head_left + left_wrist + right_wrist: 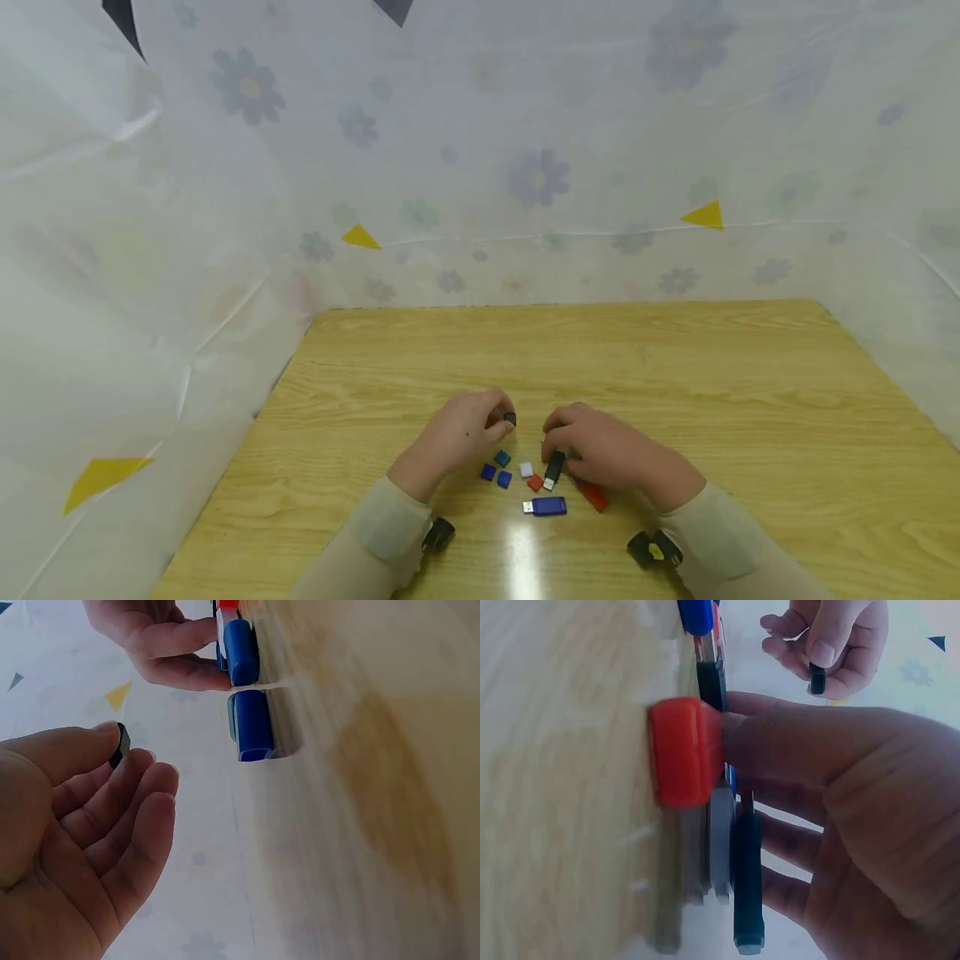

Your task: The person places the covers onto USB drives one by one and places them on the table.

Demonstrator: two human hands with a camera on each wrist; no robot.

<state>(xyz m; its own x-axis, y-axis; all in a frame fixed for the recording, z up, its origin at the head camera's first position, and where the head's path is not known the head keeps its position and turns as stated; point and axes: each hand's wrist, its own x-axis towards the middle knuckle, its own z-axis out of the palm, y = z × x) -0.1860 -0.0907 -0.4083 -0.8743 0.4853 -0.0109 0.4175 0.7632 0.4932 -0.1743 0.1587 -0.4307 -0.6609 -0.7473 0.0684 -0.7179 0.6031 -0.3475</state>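
Note:
My left hand [463, 429] pinches a small black USB cap [120, 745] between thumb and fingertips, above the table. My right hand [611, 446] is low over a group of USB sticks, thumb and forefinger at either side of a black USB stick [553, 469] whose metal plug points toward me. A red USB stick [592, 496] lies partly under this hand. In the right wrist view, a teal stick [748, 885] and a grey stick [720, 840] show beside its other fingers. A blue USB stick [550, 506] lies nearer me, plug pointing left.
Between the hands lie loose caps: a teal cap [502, 457], two blue caps [487, 472], a white cap [526, 470] and a red cap [535, 482]. Flower-patterned sheeting [540, 179] rises behind and beside the wooden table [637, 358]. Black wrist cameras [654, 548] hang under both sleeves.

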